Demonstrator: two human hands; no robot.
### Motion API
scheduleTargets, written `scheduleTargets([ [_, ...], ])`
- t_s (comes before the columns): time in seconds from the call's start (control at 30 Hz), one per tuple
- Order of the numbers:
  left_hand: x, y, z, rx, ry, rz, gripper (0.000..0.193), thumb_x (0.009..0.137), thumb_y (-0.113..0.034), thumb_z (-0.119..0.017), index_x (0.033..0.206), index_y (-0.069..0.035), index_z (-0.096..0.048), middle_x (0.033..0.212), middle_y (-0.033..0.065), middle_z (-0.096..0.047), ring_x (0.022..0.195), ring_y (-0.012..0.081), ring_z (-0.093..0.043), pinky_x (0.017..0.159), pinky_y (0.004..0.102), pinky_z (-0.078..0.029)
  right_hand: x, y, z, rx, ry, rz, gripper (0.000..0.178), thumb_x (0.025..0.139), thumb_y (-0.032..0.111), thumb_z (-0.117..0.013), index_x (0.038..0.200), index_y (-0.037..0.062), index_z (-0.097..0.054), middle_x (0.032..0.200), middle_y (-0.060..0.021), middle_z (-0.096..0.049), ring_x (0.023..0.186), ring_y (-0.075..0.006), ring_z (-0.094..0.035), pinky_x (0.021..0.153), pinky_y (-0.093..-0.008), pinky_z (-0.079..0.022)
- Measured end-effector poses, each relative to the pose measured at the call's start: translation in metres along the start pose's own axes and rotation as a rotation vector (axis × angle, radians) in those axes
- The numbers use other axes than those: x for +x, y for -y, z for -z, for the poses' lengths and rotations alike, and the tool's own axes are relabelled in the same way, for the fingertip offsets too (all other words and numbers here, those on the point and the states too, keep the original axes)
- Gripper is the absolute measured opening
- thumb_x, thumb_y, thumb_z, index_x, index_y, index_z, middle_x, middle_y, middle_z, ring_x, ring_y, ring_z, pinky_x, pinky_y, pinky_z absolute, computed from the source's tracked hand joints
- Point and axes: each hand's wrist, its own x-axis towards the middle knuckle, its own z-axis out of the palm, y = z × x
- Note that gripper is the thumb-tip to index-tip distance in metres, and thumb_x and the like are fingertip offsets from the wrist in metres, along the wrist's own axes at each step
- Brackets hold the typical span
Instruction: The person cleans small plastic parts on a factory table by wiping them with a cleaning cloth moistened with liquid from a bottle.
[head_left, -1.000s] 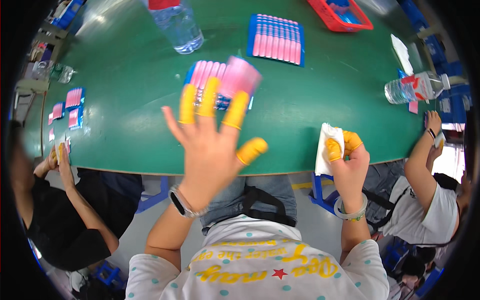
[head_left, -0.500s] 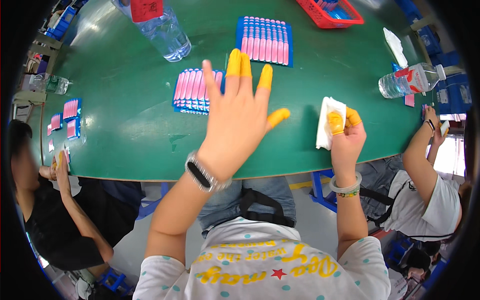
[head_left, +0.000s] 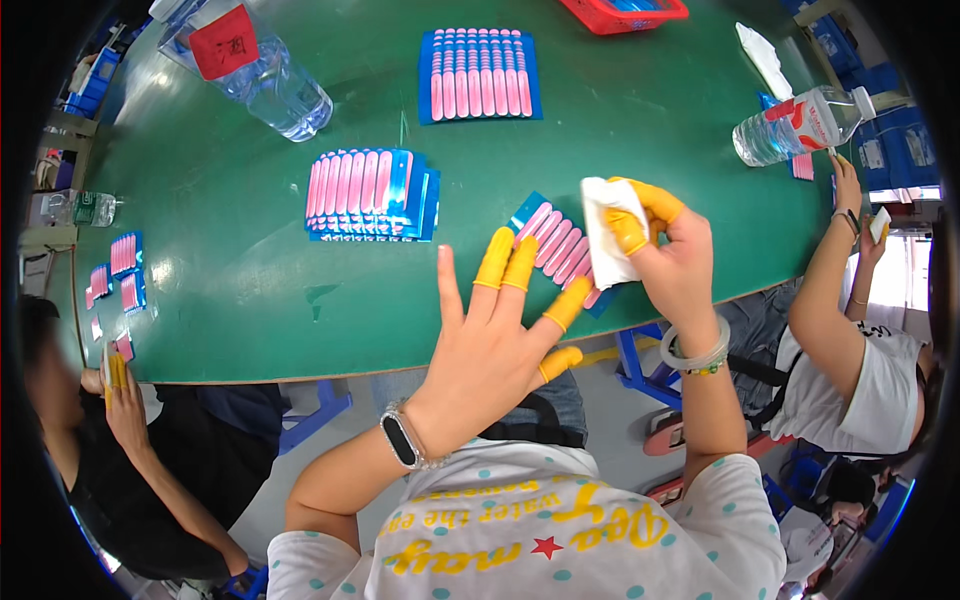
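Observation:
My left hand (head_left: pixel 495 325) is open, its fingers spread, several in yellow finger cots. Its fingertips rest on the lower left edge of a blue sheet with pink strips (head_left: pixel 553 238), which lies slanted near the table's front edge. In my right hand (head_left: pixel 675 255), also in yellow finger cots, a folded white cloth (head_left: pixel 608 225) is pinched. The cloth covers part of the sheet's right half. Left of these lies an uneven stack of similar sheets (head_left: pixel 362 190). Farther back lies another blue sheet with pink strips (head_left: pixel 480 75).
A large clear bottle with a red label (head_left: pixel 250 75) stands at the back left, and a red basket (head_left: pixel 625 15) at the back. A water bottle (head_left: pixel 800 128) and a white cloth (head_left: pixel 765 62) are at the right. Co-workers sit on both sides.
My left hand has drawn back from the stack to the front edge, where a sheet now lies beneath its fingertips. My right hand has brought the cloth left over that sheet.

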Motion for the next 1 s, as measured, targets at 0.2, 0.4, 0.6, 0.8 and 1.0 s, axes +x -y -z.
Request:
scheduleTargets([
  [0.2, -0.007, 0.007, -0.013, 0.062, -0.021, 0.010, 0.062, 0.073, -0.049, -0.075, 0.132, -0.045, -0.058, 0.141, 0.0317, -0.041, 0.141, 0.0428, -0.032, 0.109, 0.0761, -0.010, 0.021, 0.002, -0.021, -0.803, 0.235, 0.361, 0.031, 0.077, 0.017, -0.074, 0.107, 0.0071, -0.072, 0.081, -0.0115, -0.066, 0.068, -0.0300, -0.065, 0.062, -0.0375, -0.052],
  [0.4, -0.011, 0.008, -0.021, 0.122, -0.047, 0.020, 0.054, 0.076, -0.046, -0.072, 0.129, -0.045, -0.060, 0.137, 0.0298, -0.045, 0.140, 0.0415, -0.035, 0.110, 0.0745, -0.013, 0.000, 0.011, -0.040, -0.976, 0.417, 0.591, 0.029, 0.074, 0.019, -0.074, 0.097, 0.0042, -0.066, 0.082, -0.0137, -0.066, 0.070, -0.0322, -0.066, 0.060, -0.0410, -0.053],
  [0.6, -0.009, 0.009, -0.022, 0.145, -0.052, 0.000, 0.058, 0.078, -0.043, -0.071, 0.133, -0.048, -0.055, 0.135, 0.0295, -0.047, 0.137, 0.0401, -0.039, 0.110, 0.0727, -0.016, 0.001, 0.004, -0.043, -1.038, 0.294, 0.585, 0.026, 0.072, 0.018, -0.074, 0.094, 0.0048, -0.068, 0.077, -0.0128, -0.065, 0.066, -0.0323, -0.065, 0.062, -0.0404, -0.053],
  [0.8, -0.009, 0.008, -0.021, 0.125, -0.056, 0.017, 0.058, 0.079, -0.041, -0.071, 0.134, -0.049, -0.054, 0.136, 0.0292, -0.047, 0.137, 0.0394, -0.039, 0.110, 0.0723, -0.016, 0.024, 0.003, -0.037, -0.985, 0.172, 0.411, 0.025, 0.073, 0.018, -0.074, 0.093, 0.0049, -0.067, 0.078, -0.0128, -0.065, 0.066, -0.0301, -0.065, 0.061, -0.0394, -0.053],
  [1.0, -0.010, 0.006, -0.021, 0.142, -0.024, 0.024, 0.058, 0.078, -0.041, -0.072, 0.133, -0.048, -0.055, 0.140, 0.0313, -0.044, 0.140, 0.0394, -0.036, 0.111, 0.0721, -0.015, 0.013, 0.005, -0.042, -0.955, 0.257, 0.459, 0.024, 0.073, 0.018, -0.074, 0.092, 0.0062, -0.066, 0.078, -0.0115, -0.065, 0.067, -0.0301, -0.066, 0.060, -0.0403, -0.053],
])
